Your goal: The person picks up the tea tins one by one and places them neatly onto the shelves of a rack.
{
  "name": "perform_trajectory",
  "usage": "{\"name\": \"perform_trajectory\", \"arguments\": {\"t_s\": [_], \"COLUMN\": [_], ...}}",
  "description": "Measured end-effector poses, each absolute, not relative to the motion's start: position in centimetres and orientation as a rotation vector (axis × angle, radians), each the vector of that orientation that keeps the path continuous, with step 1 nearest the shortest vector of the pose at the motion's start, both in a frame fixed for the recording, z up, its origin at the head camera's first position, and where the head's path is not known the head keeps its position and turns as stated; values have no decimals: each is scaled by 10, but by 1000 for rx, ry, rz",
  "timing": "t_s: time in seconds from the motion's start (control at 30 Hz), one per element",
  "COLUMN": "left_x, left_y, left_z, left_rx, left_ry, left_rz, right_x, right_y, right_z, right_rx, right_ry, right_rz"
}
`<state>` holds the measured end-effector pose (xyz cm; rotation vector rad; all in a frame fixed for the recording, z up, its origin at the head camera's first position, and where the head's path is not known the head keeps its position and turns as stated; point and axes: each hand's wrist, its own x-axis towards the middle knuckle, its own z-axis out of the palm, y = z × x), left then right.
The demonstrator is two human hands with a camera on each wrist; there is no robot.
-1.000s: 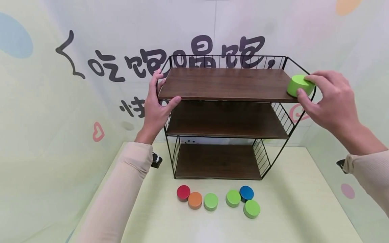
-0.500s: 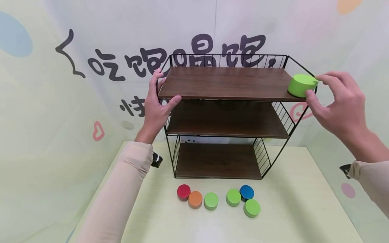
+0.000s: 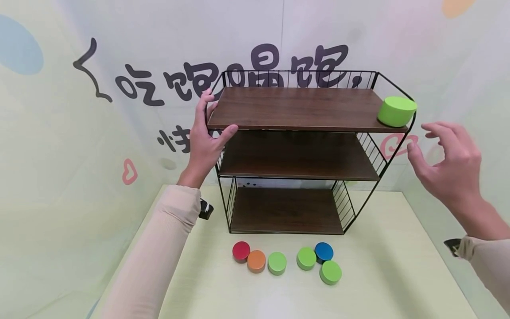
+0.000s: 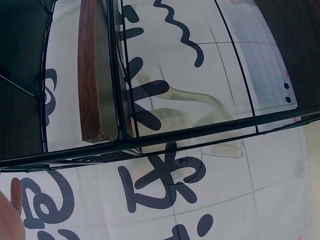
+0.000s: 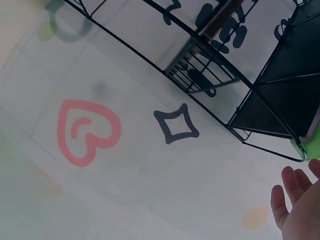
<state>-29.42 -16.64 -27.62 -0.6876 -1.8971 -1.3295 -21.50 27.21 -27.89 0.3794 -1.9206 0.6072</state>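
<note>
In the head view, a three-tier rack (image 3: 295, 108) of dark wooden boards and black wire stands on the table. My left hand (image 3: 204, 144) grips its upper left side, thumb on the top board's front edge. A green round block (image 3: 396, 112) sits on the top board's right front corner. Right of that block and lower, my right hand (image 3: 452, 164) hangs in the air, holding nothing, fingers loosely bent. The right wrist view shows that hand's fingers (image 5: 294, 187) below the rack's wire corner. Only a bit of the left hand (image 4: 10, 215) enters the left wrist view.
In front of the rack on the pale table (image 3: 295, 305) lie a red block (image 3: 241, 251), an orange block (image 3: 256, 261), a blue block (image 3: 324, 252) and three green ones, the nearest green block (image 3: 330, 271) at right. A printed cloth (image 3: 318, 26) hangs behind and at the sides.
My right hand has let go of the green block on the top board and moved right and down, away from it. The left hand keeps its grip on the rack.
</note>
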Motion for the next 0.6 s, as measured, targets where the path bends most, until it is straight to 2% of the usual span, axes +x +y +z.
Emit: {"name": "perform_trajectory", "arguments": {"t_s": [0.2,0.6], "left_x": [-290,-285], "left_y": [-165,-164], "left_z": [-274,-271], "left_rx": [-696,-700], "left_ry": [-1890,-1879], "left_rz": [-1336,-1340], "right_x": [-209,-209], "right_y": [274,278], "right_z": [-303,-379], "right_rx": [410,467], "right_ry": [-1928,-1994], "right_rz": [680,729]}}
